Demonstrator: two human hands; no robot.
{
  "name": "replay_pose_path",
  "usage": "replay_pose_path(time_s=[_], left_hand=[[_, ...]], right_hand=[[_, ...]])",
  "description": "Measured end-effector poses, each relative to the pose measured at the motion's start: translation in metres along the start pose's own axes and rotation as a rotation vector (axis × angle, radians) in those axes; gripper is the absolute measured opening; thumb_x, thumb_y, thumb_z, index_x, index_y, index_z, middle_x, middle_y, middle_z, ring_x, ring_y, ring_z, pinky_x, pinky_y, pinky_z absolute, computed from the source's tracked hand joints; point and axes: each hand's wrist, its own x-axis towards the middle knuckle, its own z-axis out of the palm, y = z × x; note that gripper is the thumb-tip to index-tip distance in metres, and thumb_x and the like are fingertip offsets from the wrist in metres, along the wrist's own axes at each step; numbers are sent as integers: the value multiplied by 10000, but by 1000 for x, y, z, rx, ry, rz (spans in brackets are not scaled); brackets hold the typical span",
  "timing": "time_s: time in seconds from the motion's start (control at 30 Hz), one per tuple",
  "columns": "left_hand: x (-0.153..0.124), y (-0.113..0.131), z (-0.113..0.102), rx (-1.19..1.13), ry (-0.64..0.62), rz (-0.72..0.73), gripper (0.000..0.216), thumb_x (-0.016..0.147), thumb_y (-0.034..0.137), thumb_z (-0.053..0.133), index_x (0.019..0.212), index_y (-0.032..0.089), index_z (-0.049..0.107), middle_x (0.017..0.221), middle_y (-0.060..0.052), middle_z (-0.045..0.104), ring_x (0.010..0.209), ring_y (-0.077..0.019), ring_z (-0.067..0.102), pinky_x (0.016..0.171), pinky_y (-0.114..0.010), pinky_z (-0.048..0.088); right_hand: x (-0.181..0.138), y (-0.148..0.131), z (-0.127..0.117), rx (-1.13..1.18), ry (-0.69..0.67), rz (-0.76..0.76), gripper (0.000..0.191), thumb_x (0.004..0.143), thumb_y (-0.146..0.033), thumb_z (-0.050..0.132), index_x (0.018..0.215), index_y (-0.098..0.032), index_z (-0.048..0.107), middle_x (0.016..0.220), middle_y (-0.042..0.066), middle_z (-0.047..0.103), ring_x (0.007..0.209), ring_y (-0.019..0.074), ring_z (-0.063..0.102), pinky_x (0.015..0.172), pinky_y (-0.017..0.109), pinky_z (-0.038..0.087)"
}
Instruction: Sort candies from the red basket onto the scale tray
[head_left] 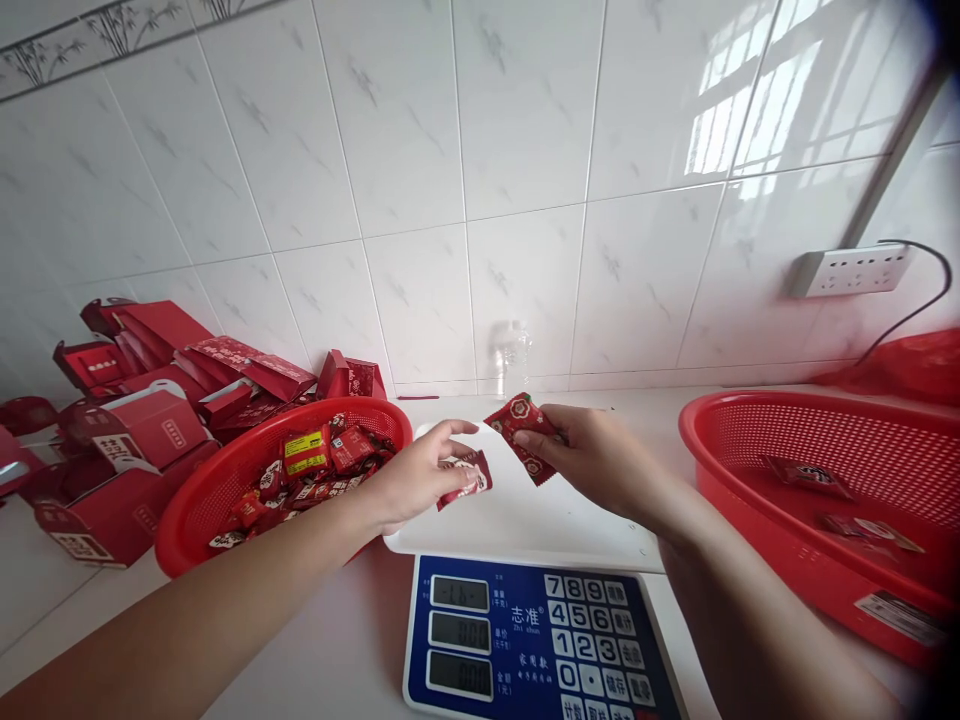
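My left hand [439, 465] is closed on a small red wrapped packet [474, 474] with pale markings, thumb and fingers pinching it. Beside it, my right hand [574, 440] grips a larger red packet [523, 412] with a flower pattern and serrated ends. Both hands are over the white pan [517, 525] of a scale, the two packets apart from each other. Below the pan sits the scale's blue keypad panel [525, 640], with three small displays whose digits are hard to read.
A red plastic basket [180, 515] full of small wrapped packets stands left, with folded red gift boxes [142, 430] heaped behind it. Another red basket [750, 500] at right holds a few packets. A clear bottle [516, 360] stands by the tiled wall, below a power strip [853, 271].
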Motion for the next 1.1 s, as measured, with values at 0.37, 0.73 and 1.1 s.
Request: replay_pose_path(time_s=[0.37,0.73,1.1], left_hand=[[-7,-5,-67,553,124,82,325,834,268,552,1151,203,575,1251,-79,613,1177,-218,550,1016,-373,415],[-61,-33,-137,943,-106,-406,742,628,316,687,1344,271,497,1388,-92,522,1185,-332,542,891,-345,460],[-59,-57,-134,823,308,-150,281,734,426,590,927,262,710,944,-4,734,932,-276,648,780,-309,483]], right_hand=[[8,23,6,-351,-27,74,533,891,-470,414,1345,-201,484,947,65,743,858,280,669,661,395,486],[2,22,7,-359,-81,0,490,879,-457,431,1308,-238,525,895,40,751,815,270,678,633,386,500],[1,21,11,-378,-94,-48,498,887,-466,412,1315,-237,520,877,52,748,815,280,673,630,399,504]])
